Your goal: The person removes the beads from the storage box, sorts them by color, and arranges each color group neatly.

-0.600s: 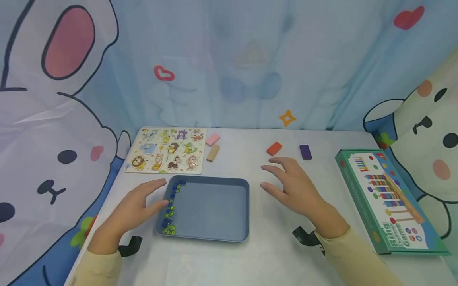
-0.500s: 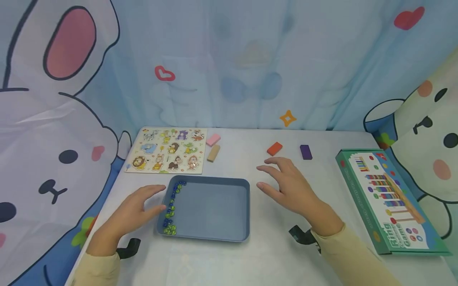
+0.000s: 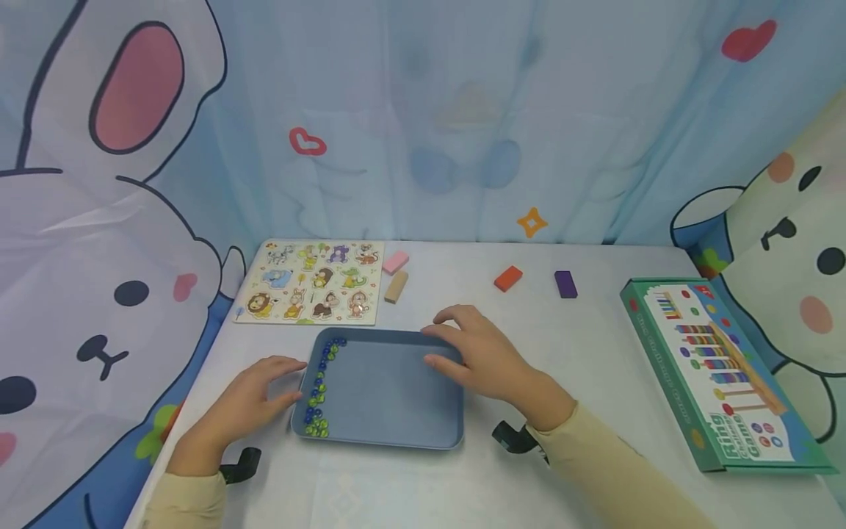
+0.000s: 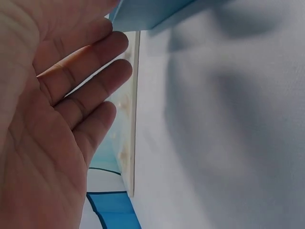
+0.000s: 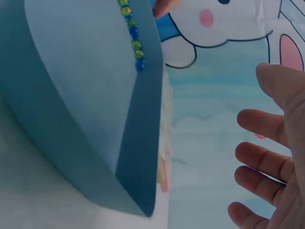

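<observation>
Many blue and green beads [image 3: 316, 427] line left edge of gray-blue tray [image 3: 390, 389], bunched at near corner. Left hand [image 3: 243, 400] beside that edge, fingers parted, nothing gripped; contact unclear. Right hand [image 3: 487, 361] above tray's right edge, fingers loosely spread, holding nothing. Puzzle board [image 3: 307, 283] at desk's [image 3: 410, 488] far left corner, beyond tray.

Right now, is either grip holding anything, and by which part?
Nothing is held: the right grip hovers over the tray; the left grip is by its left side, contact unclear.
</observation>
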The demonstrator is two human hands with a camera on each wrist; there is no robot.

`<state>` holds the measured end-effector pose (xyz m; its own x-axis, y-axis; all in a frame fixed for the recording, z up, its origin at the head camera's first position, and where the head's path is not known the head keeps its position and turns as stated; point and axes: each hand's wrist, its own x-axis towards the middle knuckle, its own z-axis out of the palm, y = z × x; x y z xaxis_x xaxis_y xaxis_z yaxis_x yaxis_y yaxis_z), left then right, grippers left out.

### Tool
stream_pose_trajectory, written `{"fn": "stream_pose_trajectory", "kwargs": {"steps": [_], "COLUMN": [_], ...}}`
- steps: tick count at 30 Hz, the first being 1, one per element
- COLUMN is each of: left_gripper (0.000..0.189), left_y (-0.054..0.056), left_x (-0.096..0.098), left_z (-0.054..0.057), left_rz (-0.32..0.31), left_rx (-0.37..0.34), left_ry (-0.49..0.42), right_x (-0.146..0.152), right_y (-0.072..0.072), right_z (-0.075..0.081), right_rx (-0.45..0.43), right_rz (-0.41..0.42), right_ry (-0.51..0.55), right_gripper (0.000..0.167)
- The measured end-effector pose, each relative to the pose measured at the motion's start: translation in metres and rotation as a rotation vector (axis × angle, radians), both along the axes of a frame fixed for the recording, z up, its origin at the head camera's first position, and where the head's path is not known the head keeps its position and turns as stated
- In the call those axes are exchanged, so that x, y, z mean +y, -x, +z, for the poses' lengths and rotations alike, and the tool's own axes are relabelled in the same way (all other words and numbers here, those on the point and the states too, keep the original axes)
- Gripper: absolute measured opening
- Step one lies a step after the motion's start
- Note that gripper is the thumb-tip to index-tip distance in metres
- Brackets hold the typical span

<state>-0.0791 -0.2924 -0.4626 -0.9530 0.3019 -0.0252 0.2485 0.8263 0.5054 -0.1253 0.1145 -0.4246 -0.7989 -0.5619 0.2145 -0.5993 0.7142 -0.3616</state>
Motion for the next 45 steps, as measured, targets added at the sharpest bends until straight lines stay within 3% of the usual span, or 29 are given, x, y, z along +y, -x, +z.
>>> {"fn": "stream_pose_trajectory", "kwargs": {"steps": [8, 17, 27, 45], "left_gripper": [0.051, 0.051, 0.052, 0.052], "left_y": [0.001, 0.002, 0.002, 0.005], "left_x": [0.000, -0.002, -0.002, -0.004], "left_z": [-0.007, -0.009, -0.008, -0.013], "left_rz": [-0.004, -0.029, -0.045, -0.051], "left_rx": [-0.020, 0.004, 0.013, 0.008], "left_ry": [-0.021, -0.035, -0.034, -0.068], "right_x": [-0.045, -0.123, -0.163, -0.185], "right_y": [0.003, 0.016, 0.020, 0.028], "right_z": [-0.008, -0.021, -0.041, -0.056], "right_rx": [-0.036, -0.072, -0.169, -0.200], "right_rz": [0.145, 0.310, 0.296, 0.344], "right_ry": [-0.017, -0.142, -0.226, -0.221], "right_gripper": [0.041, 0.034, 0.035, 0.023]}}
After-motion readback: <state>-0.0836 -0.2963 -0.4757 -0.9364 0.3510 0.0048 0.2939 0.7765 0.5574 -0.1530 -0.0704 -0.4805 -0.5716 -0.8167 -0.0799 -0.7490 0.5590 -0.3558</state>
